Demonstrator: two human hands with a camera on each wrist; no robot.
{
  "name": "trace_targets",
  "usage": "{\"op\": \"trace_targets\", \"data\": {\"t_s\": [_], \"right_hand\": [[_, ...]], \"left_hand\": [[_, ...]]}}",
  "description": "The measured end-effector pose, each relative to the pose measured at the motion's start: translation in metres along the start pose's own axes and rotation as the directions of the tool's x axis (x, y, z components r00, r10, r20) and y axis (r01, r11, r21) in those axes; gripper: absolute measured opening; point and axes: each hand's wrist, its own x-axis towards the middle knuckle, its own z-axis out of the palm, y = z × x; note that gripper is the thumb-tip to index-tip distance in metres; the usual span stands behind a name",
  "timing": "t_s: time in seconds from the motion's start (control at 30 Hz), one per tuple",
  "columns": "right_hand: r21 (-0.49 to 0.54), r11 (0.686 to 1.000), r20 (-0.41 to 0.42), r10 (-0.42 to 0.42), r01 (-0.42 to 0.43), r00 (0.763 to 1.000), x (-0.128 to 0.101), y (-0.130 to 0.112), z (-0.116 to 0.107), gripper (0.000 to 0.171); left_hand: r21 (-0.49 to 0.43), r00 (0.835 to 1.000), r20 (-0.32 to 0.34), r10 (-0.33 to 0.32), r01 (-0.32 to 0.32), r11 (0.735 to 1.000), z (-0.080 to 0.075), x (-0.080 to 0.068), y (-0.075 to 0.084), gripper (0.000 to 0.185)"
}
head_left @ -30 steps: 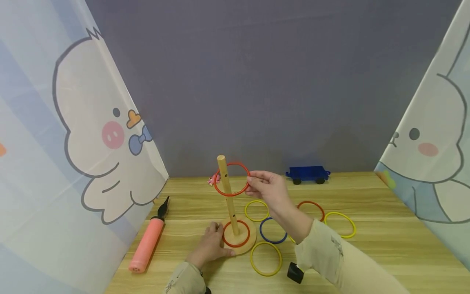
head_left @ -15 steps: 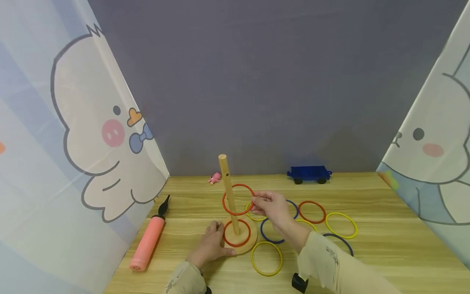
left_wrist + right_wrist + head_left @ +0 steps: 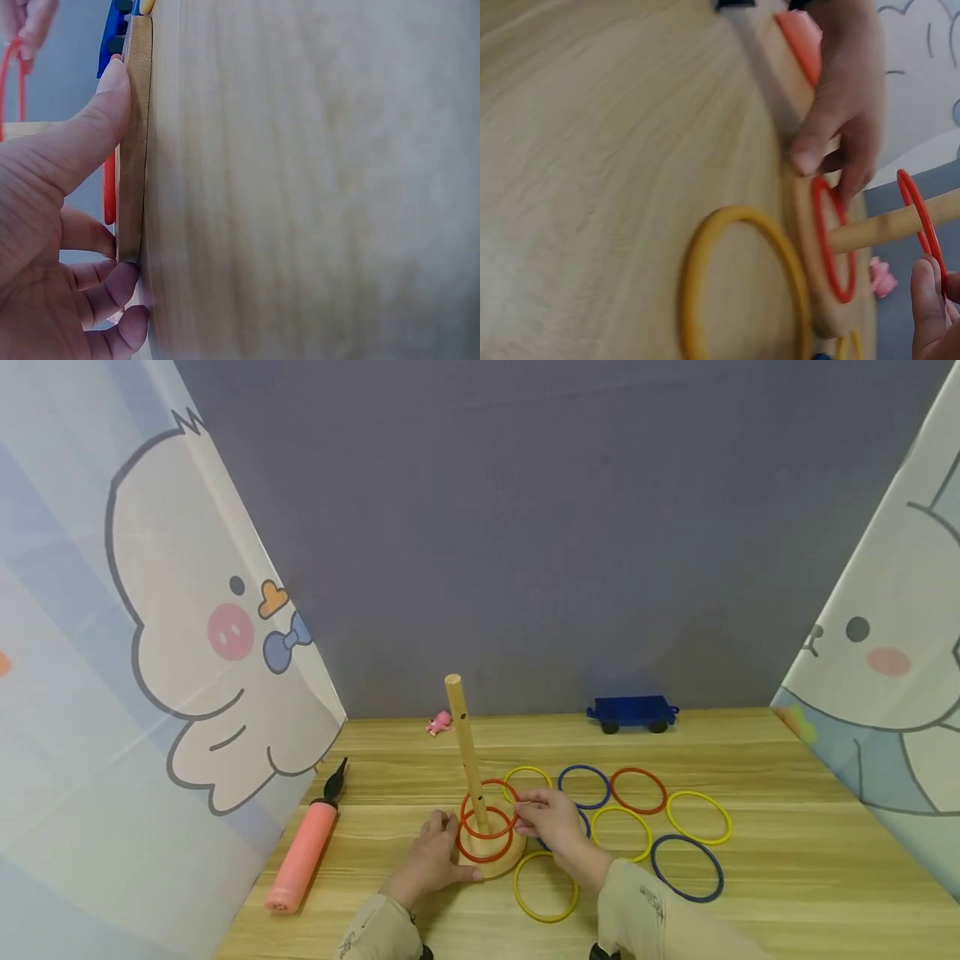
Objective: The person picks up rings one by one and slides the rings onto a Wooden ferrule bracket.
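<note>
A wooden peg [image 3: 465, 743] stands upright on a round wooden base [image 3: 491, 870]. One red ring [image 3: 483, 860] lies flat on the base around the peg. My left hand [image 3: 450, 845] grips the base's left rim [image 3: 135, 135] between thumb [image 3: 101, 112] and curled fingers. My right hand [image 3: 522, 810] pinches a second red ring [image 3: 489, 782], which is threaded on the peg just above the base. The right wrist view shows that ring [image 3: 919, 210] on the peg [image 3: 877, 229], still off the base.
Several loose yellow, blue and red rings lie right of the base, a yellow ring [image 3: 516, 887] nearest the front. A pink pump [image 3: 300, 856] lies at the left. A blue toy wagon [image 3: 632, 713] and a small pink toy [image 3: 438, 723] sit by the back wall. Cartoon curtains close both sides.
My right hand has lowered the red ring from the top of the peg down to just above the base. The left hand has stayed on the base.
</note>
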Motion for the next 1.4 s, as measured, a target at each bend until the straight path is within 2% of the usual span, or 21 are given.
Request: {"op": "trace_targets", "data": {"t_s": [0.2, 0.47, 0.73, 0.93, 1.03, 1.2, 1.27, 1.37, 1.4], "right_hand": [[-0.015, 1.000, 0.003, 0.026, -0.025, 1.000, 0.005, 0.020, 0.002, 0.027], [-0.025, 0.999, 0.017, 0.025, -0.024, 1.000, 0.013, 0.033, 0.006, 0.024], [-0.157, 0.988, 0.009, -0.012, 0.013, 1.000, 0.015, 0.041, 0.007, 0.011], [-0.223, 0.974, 0.009, -0.028, 0.029, 1.000, 0.015, 0.033, -0.007, 0.011], [-0.311, 0.949, -0.008, -0.066, 0.060, 0.998, 0.016, 0.027, -0.021, 0.009], [-0.459, 0.885, -0.065, -0.124, 0.081, 0.990, 0.019, 0.020, -0.048, 0.006], [-0.523, 0.849, -0.080, -0.139, 0.078, 0.987, 0.019, 0.017, -0.058, 0.006], [-0.633, 0.770, -0.076, -0.157, 0.073, 0.985, 0.020, 0.015, -0.071, 0.002], [-0.677, 0.732, -0.067, -0.171, 0.081, 0.983, 0.021, 0.015, -0.075, 0.003]], "left_hand": [[-0.006, 1.000, 0.002, 0.005, -0.005, 1.000, -0.002, 0.000, 0.002, 0.109], [0.000, 1.000, 0.002, 0.014, -0.014, 1.000, 0.000, 0.000, 0.001, 0.110], [-0.001, 1.000, 0.012, 0.008, -0.008, 1.000, -0.001, -0.001, 0.000, 0.111], [0.010, 1.000, 0.007, 0.008, -0.008, 1.000, 0.000, -0.001, 0.001, 0.110], [0.008, 1.000, 0.004, 0.005, -0.005, 1.000, 0.000, -0.001, 0.000, 0.109], [-0.004, 1.000, 0.007, 0.008, -0.008, 1.000, -0.001, -0.001, -0.001, 0.109], [0.002, 1.000, 0.008, 0.012, -0.012, 1.000, -0.001, 0.000, -0.001, 0.109], [0.010, 1.000, 0.007, 0.013, -0.013, 1.000, 0.000, 0.000, -0.002, 0.109], [0.013, 1.000, 0.007, 0.013, -0.013, 1.000, 0.001, 0.000, -0.002, 0.109]]}}
